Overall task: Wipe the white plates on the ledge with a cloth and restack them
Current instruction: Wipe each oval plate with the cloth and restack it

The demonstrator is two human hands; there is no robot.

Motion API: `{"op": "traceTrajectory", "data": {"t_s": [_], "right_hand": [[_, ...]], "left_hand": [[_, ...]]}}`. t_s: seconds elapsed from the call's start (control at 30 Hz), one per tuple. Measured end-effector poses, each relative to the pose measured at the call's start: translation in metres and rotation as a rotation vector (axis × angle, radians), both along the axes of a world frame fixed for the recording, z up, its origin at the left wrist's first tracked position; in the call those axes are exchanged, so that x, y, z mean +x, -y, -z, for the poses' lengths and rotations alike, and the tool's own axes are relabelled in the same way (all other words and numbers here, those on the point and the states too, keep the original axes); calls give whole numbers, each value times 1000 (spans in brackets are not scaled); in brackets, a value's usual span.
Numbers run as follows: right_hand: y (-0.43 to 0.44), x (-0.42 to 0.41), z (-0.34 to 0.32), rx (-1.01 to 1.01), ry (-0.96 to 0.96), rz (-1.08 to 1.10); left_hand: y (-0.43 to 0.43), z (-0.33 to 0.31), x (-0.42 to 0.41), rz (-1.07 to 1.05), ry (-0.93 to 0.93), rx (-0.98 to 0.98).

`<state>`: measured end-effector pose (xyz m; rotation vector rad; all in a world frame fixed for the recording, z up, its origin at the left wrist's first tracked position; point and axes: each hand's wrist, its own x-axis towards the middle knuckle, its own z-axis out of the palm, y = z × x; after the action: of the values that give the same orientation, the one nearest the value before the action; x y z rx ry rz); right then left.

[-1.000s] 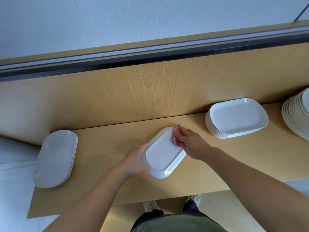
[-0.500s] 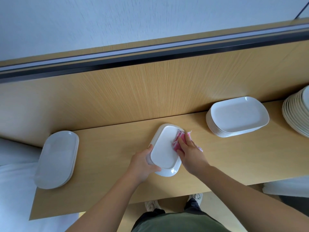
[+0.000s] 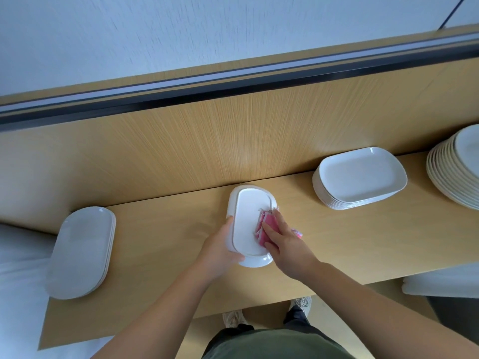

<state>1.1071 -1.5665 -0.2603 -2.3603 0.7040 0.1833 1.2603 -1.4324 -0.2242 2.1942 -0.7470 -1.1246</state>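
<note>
A white oblong plate lies on the wooden ledge in the middle of the head view, its long side running away from me. My left hand grips its left and near rim. My right hand presses a pink cloth onto the plate's right side, fingers over the cloth. A stack of several white rectangular plates stands to the right. A short stack of oval plates lies at the ledge's left end.
A tall stack of round white plates stands at the far right edge. A wooden back panel rises behind the ledge. White bedding lies at the left, and more white fabric at the lower right.
The plate has turned from a slant to lengthwise and shifted toward the back panel. My right hand with the cloth has slid from the plate's far end down its right side.
</note>
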Motion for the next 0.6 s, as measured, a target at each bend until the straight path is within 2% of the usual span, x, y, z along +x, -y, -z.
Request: {"op": "traceTrajectory", "data": {"t_s": [0.27, 0.37, 0.5, 0.6], "right_hand": [[-15, -22, 8, -39, 45, -112], [-9, -24, 9, -153, 108, -209], [-3, -18, 9, -298, 58, -313], [12, -13, 10, -198, 10, -341]], "left_hand": [[-1, 7, 3, -70, -95, 45], [1, 8, 5, -51, -93, 33], [4, 8, 8, -53, -108, 23], [5, 9, 11, -30, -100, 15]]}}
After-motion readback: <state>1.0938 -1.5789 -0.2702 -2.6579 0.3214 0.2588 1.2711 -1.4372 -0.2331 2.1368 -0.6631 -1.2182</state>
